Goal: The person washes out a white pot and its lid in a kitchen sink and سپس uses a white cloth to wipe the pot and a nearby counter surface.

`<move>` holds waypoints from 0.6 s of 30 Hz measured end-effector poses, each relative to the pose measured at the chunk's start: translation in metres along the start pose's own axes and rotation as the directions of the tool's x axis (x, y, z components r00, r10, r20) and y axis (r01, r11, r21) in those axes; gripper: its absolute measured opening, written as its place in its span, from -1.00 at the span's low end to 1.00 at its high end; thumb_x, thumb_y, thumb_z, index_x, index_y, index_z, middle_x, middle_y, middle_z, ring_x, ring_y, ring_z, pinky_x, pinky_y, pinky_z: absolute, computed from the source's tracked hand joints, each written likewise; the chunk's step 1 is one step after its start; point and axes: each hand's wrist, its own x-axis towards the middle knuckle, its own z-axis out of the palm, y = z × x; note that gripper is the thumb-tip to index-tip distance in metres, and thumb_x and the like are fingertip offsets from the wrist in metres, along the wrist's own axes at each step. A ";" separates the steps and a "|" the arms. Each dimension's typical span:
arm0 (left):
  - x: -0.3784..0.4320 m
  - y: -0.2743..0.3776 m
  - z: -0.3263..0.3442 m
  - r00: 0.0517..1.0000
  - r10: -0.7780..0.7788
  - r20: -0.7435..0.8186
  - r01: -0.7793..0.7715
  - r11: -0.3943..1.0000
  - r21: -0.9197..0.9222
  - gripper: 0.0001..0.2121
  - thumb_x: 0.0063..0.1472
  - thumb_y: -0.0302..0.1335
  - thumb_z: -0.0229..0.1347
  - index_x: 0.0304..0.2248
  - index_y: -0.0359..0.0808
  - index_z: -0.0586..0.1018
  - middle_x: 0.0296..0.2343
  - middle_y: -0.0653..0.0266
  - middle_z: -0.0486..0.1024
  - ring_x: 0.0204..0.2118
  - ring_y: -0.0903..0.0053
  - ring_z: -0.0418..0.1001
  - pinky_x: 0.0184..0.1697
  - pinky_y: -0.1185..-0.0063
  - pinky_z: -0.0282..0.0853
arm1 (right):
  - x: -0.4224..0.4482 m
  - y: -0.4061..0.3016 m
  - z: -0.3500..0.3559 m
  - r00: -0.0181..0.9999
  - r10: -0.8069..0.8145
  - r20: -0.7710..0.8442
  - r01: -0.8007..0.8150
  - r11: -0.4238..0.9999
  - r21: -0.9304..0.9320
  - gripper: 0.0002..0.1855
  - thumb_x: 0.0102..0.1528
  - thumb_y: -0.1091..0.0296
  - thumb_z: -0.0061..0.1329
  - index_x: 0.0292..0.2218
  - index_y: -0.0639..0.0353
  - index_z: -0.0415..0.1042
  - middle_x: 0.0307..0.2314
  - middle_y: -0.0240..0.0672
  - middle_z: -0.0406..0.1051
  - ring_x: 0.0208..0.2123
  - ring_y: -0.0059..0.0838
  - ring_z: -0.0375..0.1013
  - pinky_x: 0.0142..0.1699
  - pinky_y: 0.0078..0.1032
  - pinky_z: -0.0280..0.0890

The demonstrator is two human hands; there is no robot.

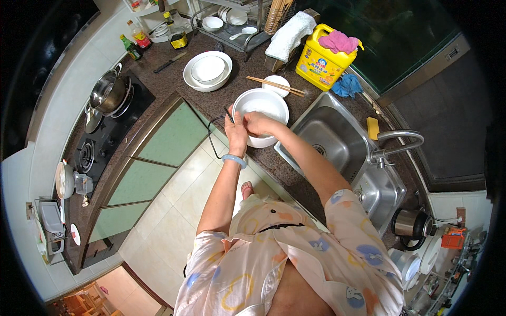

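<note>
My left hand (pixel 236 132), with a pale bangle at the wrist, is at the near left rim of a large white bowl (pixel 280 106) on the counter. A thin dark object (pixel 228 114) shows at its fingers, and a black cord (pixel 209 134) loops down beside it. My right hand (pixel 257 123) meets the left over the bowl's near side; its fingertips are hidden. What lies between the fingers cannot be made out. Behind the bowl, wooden chopsticks (pixel 272 84) rest across a small white dish (pixel 281 91).
A steel double sink (pixel 332 118) with a faucet (pixel 403 136) is at right. Nested white bowls (pixel 207 85), a knife (pixel 170 62) and a gas stove (pixel 136 93) with a pot (pixel 108 94) are left. A yellow jug (pixel 325 59) stands at the back.
</note>
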 end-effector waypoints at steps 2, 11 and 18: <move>0.002 0.000 0.000 0.999 -0.014 0.045 0.010 0.996 0.091 -0.61 0.37 -0.27 -0.08 0.06 -0.35 0.34 -0.14 0.17 0.44 -0.12 0.51 0.40 -0.06 0.60 0.33 | 0.016 0.008 0.008 0.991 0.136 0.002 -0.096 0.684 0.723 -0.84 0.03 0.51 -0.05 -0.31 0.36 0.41 -0.47 -0.12 0.45 -0.40 -0.36 0.48 -0.37 -0.40 0.39; -0.007 0.002 0.005 0.996 0.089 0.022 -0.092 0.940 0.329 -0.53 0.34 -0.20 -0.10 0.06 -0.44 0.36 -0.08 -0.02 0.45 -0.04 0.34 0.40 0.05 0.47 0.27 | 0.043 0.022 0.022 0.770 0.544 -0.333 0.406 -0.015 0.914 -0.74 0.09 0.45 -0.08 -0.17 0.24 0.23 -0.36 -0.22 0.35 -0.43 -0.48 0.37 -0.41 -0.54 0.33; -0.005 0.004 0.015 0.979 0.026 0.201 -0.096 0.933 0.346 -0.36 0.36 -0.04 -0.23 0.13 -0.52 0.23 0.05 -0.11 0.32 0.07 0.26 0.32 0.11 0.46 0.22 | 0.052 0.014 0.040 0.722 0.475 -0.502 0.312 0.424 0.850 -0.75 0.16 0.28 -0.05 -0.25 0.31 0.35 -0.48 -0.27 0.44 -0.39 -0.48 0.42 -0.28 -0.46 0.35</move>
